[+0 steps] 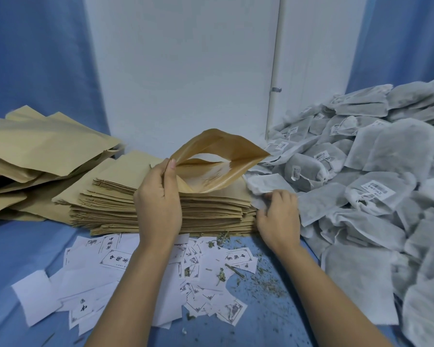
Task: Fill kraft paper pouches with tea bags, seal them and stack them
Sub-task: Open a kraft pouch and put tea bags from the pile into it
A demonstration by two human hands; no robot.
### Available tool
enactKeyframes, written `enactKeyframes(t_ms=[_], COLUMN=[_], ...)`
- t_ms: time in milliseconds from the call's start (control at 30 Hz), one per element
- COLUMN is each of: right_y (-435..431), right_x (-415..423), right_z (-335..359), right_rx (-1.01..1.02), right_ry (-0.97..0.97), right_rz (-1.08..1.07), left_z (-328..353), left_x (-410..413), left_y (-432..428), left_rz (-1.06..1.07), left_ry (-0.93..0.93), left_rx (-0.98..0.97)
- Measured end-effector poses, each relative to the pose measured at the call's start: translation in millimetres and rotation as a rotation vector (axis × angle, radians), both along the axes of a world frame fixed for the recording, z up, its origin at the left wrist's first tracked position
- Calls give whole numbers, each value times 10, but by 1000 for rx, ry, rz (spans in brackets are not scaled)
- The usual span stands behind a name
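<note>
**A:** What lies closest to you?

**B:** Small white paper slips (125, 284) with black print, spread on the blue cloth (23, 246) round your arms; bits of dry leaf (263, 279) are mixed in on the right.

**A:** And your hands?

**B:** Your left hand (158, 204) pinches the edge of a brown paper pouch (218, 161), thumb on the near side, fingers curled behind; the pouch is held up over the stack, and its mouth is wide open and faces you. Your right hand (278, 216) is just right of the stack; its fingers are curled round a white tea bag (258, 186); the bag is close to the open mouth, but not inside it.

**A:** What is under the pouch?

**B:** A tall stack of flat pouches (115, 201), lying on the cloth.

**A:** And farther off?

**B:** A big heap of tea bags (373, 196) on your right, many with small white tags; a loose pile of pouches (35, 151) on your far left; behind it all a white wall (186, 71), with blue curtains (35, 58) on both sides.
</note>
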State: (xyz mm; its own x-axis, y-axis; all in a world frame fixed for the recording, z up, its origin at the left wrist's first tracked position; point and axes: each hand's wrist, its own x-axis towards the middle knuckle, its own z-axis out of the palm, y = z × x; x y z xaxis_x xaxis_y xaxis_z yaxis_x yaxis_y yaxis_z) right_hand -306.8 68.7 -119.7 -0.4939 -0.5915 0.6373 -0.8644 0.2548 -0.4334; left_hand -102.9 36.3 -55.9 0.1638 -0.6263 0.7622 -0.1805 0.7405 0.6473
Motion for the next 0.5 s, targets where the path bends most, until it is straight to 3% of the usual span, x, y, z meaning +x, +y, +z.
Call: enactKeyframes(t_ms=[167,400,500], right_y=[-24,11,-16], right_x=[31,35,12], right_z=[-50,-15,-38], right_rx=[37,-152,-59], right_ry=[67,-92,-80], right_rz=[0,95,74], left_z=[13,15,5], left_x=[39,33,27], left_y=[-17,-21,-24], left_rz=[9,8,11], left_ry=[24,24,20], left_rx=[17,41,43])
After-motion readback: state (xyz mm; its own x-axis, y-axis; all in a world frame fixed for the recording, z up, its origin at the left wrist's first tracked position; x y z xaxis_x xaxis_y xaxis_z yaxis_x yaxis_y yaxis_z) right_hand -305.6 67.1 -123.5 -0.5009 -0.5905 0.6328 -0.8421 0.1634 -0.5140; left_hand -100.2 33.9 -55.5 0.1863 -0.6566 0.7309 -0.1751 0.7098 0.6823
